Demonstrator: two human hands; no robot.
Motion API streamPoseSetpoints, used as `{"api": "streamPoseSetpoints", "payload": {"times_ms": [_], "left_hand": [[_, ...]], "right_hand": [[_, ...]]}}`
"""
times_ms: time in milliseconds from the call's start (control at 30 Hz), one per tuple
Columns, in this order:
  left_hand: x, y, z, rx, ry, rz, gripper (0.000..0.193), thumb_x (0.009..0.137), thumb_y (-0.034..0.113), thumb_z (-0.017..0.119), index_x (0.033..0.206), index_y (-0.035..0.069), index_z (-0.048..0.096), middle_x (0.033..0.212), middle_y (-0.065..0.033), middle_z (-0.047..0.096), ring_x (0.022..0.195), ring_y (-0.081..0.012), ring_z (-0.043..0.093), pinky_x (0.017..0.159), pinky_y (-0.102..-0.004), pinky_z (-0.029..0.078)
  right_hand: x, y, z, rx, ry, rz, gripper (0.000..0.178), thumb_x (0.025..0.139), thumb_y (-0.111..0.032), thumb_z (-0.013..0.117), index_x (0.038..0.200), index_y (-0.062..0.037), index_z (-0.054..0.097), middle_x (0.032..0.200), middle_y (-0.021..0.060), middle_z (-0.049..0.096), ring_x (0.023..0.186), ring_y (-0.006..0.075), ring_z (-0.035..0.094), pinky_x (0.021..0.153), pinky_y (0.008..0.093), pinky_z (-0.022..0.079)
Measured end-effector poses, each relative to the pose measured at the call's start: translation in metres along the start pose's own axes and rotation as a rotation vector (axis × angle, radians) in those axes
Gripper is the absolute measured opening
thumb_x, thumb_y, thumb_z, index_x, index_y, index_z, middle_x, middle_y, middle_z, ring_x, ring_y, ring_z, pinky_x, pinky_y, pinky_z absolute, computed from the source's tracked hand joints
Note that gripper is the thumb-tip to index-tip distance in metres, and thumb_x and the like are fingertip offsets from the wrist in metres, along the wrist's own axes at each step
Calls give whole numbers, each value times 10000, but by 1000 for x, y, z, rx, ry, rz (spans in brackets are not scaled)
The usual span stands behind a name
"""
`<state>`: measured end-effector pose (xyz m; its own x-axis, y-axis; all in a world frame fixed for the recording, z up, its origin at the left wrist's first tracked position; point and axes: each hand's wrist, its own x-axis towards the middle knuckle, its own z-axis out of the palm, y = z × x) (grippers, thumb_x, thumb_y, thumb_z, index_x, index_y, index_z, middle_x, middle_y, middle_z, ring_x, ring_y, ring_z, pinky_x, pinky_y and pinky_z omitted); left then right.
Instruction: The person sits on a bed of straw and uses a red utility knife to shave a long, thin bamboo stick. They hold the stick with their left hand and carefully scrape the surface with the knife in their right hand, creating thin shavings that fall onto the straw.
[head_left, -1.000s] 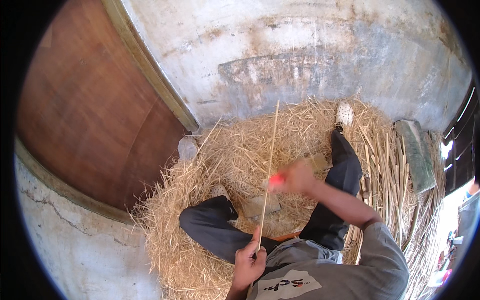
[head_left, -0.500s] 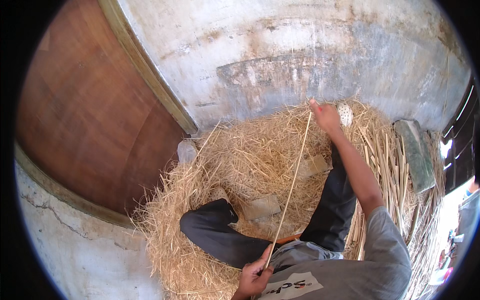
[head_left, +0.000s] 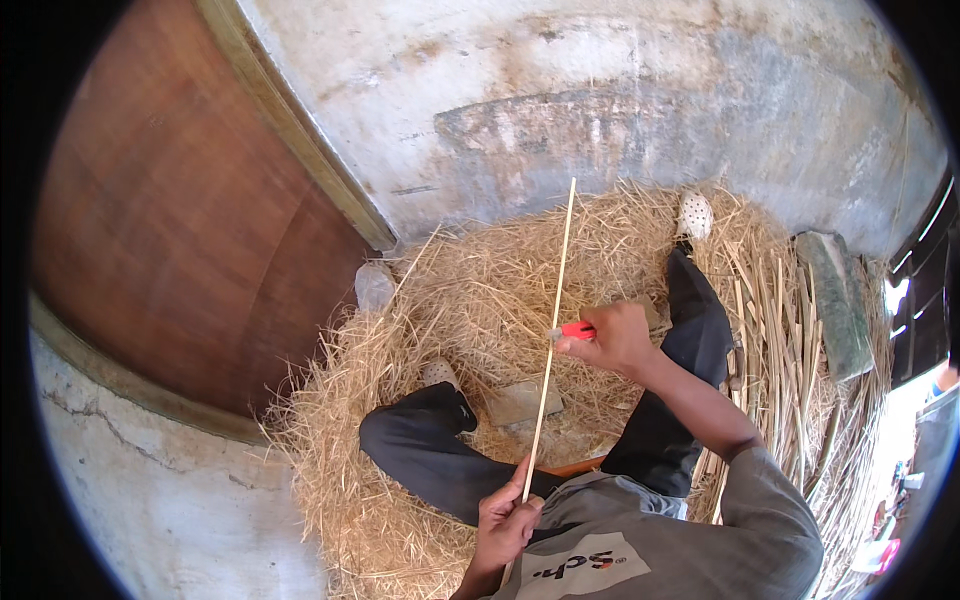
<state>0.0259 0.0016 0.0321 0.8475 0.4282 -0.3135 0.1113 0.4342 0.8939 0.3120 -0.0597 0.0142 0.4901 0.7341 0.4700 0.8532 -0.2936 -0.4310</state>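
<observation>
A long, thin, pale bamboo strip (head_left: pixel 565 245) slants up from my lap, its far end in front of the wall. My left hand (head_left: pixel 507 522), low by my waist, is closed around the strip's lower part. Halfway along it, my right hand (head_left: pixel 618 338) grips a red utility knife (head_left: pixel 577 330). The knife's blade end meets the strip, with my thumb close beside it. How deep the blade sits cannot be made out.
Loose shavings (head_left: pixel 500 270) cover the ground around my legs, with a flat block (head_left: pixel 525 402) between them. Split sticks (head_left: pixel 775 330) lie to the right beside a greenish stone slab (head_left: pixel 838 310). A stained wall (head_left: pixel 600 90) stands ahead; a brown door (head_left: pixel 200 220) is on the left.
My right hand has come back toward me from the strip's far end to about its middle. The red knife is now plainly visible. My left hand keeps its hold near my waist.
</observation>
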Motion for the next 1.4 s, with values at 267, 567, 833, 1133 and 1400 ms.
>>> {"api": "streamPoseSetpoints", "payload": {"times_ms": [267,567,833,1133,1400], "left_hand": [[-4,3,2,124,6,31,585,854,-63,471,1430,-9,380,476,27,381,391,-58,321,407,-213,288],[-2,-8,-3,60,-11,58,635,821,-115,437,1438,24,385,478,23,371,406,-62,306,454,-231,302],[-4,-14,-8,-25,-25,31,603,844,-94,450,1432,27,397,473,24,385,385,-52,312,445,-216,298],[-4,-23,-14,81,-33,89,593,849,-87,461,1430,11,393,543,22,447,431,-49,359,437,-212,313],[-30,-24,-13,279,-186,-83,584,884,-40,548,1441,50,398,665,86,470,539,2,372,475,-185,313]], "right_hand": [[14,5,4,-42,31,-26,640,709,-717,640,522,-113,541,439,78,479,411,269,537,443,399,425],[19,-1,7,-42,8,143,684,725,-745,603,571,-78,589,463,128,499,452,319,566,469,413,444],[-7,-18,9,25,-89,-43,649,763,-703,594,575,-82,591,491,139,527,482,325,584,494,432,448],[-19,-7,22,-23,-132,-52,682,804,-718,519,641,-69,653,520,162,552,513,339,589,523,449,462],[67,125,-9,-83,-21,582,798,835,-776,393,778,-54,728,636,184,628,662,343,657,631,452,507]]}}
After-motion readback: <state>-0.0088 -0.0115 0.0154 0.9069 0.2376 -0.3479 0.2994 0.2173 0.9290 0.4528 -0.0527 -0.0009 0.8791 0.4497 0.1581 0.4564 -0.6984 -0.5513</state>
